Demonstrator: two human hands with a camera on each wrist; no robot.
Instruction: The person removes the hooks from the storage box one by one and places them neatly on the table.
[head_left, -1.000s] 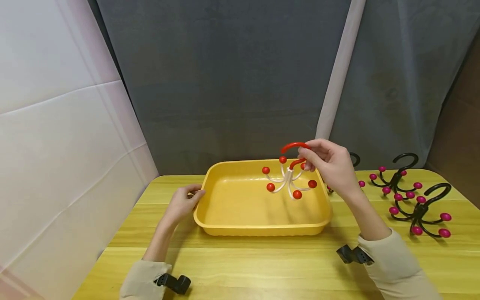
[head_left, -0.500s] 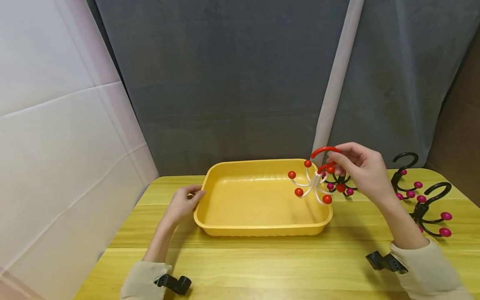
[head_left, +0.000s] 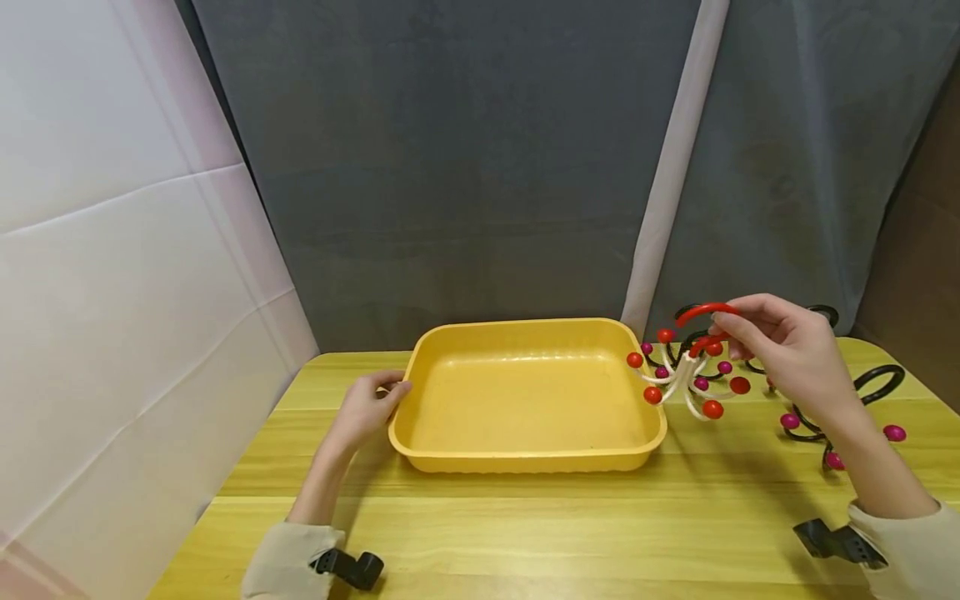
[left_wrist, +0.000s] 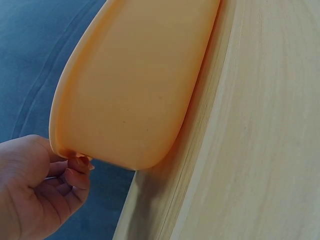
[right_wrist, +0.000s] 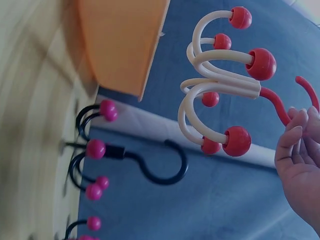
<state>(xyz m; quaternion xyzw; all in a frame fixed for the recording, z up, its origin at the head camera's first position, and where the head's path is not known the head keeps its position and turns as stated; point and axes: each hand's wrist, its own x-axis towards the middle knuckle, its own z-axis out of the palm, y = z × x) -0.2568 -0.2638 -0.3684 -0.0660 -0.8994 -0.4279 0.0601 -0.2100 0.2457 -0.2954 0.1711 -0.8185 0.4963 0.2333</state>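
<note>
In the head view a white claw-shaped hanger [head_left: 682,375] with red ball tips hangs in the air just right of the tray. My right hand [head_left: 787,350] pinches its red top hook [head_left: 705,310] between thumb and fingers. The right wrist view shows the white hanger [right_wrist: 220,82] apart from the table, above a black hanger [right_wrist: 117,151]. At the tray's left end, my left hand [head_left: 367,408] grips the rim of the yellow tray [head_left: 525,456]. Curled fingers of the left hand [left_wrist: 45,185] meet the tray's rim [left_wrist: 56,125] in the left wrist view.
Black hangers with magenta ball tips stand on the wooden table [head_left: 525,533] to the right. One black hanger [head_left: 881,385] is partly behind my right forearm. A dark grey curtain [head_left: 450,167] hangs behind, and a white cloth wall [head_left: 135,275] stands on the left.
My right hand has carried the white hanger rightward from over the tray to in front of the nearest black hanger. My left hand and the tray have stayed nearly still.
</note>
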